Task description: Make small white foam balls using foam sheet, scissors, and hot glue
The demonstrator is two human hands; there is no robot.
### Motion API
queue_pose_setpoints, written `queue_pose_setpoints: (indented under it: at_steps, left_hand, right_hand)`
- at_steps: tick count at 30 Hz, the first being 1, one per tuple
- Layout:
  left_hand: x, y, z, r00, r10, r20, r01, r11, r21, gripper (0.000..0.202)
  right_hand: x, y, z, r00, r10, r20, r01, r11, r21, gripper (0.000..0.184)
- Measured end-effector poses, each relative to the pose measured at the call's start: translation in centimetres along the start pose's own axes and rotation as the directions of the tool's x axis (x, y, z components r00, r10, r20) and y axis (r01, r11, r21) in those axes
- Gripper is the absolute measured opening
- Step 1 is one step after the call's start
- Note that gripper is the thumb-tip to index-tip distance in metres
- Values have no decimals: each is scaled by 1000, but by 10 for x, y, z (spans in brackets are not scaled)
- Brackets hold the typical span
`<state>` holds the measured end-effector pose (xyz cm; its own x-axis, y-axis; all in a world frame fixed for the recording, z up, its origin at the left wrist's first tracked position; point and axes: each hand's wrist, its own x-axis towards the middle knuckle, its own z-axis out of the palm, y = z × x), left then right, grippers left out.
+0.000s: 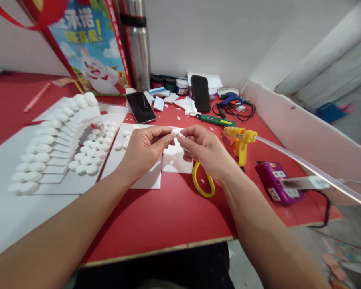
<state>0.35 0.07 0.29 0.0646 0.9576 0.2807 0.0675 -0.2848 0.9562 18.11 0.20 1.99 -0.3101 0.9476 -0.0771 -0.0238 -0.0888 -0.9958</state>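
My left hand (146, 148) and my right hand (203, 149) meet above the red table (156, 216), both pinching one small white foam piece (176, 133) between thumbs and fingertips. Below them lies a white foam sheet (147, 176) with a few round white pieces on its far end. Yellow-handled scissors (202, 181) lie just under my right wrist. A yellow hot glue gun (240, 142) with a long clear glue stick (313, 170) stands right of my right hand.
Rows of white foam discs (52, 140) lie on white strips at the left. A black phone (140, 106), steel flask (136, 44), paint jars (168, 83), black case (200, 93), green utility knife (214, 119), blue glue gun (232, 99) and purple box (278, 182) are around.
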Motion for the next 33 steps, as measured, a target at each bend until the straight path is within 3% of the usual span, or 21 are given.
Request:
queue_pose_setpoints:
  at_steps: [3,7,11,16,20,24,26,30,33]
  left_hand:
    - [-1,-1,1,1000,-6,-16,6,1000,4,27]
    - [-5,-2,4,996,85,-36,-81,991,102,24]
    - [-13,1,9,959,272,-83,-230,912,341,18]
    - [-20,3,14,914,402,-57,-336,829,446,22]
    - [-17,3,12,942,332,-49,-301,900,316,19]
    - [-6,0,3,994,105,1,-105,993,54,16]
    - [-3,-1,0,997,58,47,-58,998,5,14]
    - [-3,2,-2,985,119,126,-132,986,100,19]
    - [-7,3,0,977,176,119,-195,967,166,22]
  right_hand:
    - [1,5,2,985,-149,-84,128,968,-215,34]
    - [-1,10,9,920,-354,-168,251,862,-441,29]
    - [-6,12,15,897,-411,-162,307,844,-441,24]
    - [-10,8,13,906,-398,-145,310,857,-412,25]
    - [-10,3,5,912,-401,-80,342,855,-389,24]
    - [-8,0,-2,917,-398,24,374,837,-400,24]
    - [-7,1,-3,916,-400,28,375,828,-416,26]
    - [-3,6,-3,905,-424,28,396,820,-414,27]
    - [-1,9,-1,911,-413,-9,376,837,-398,30]
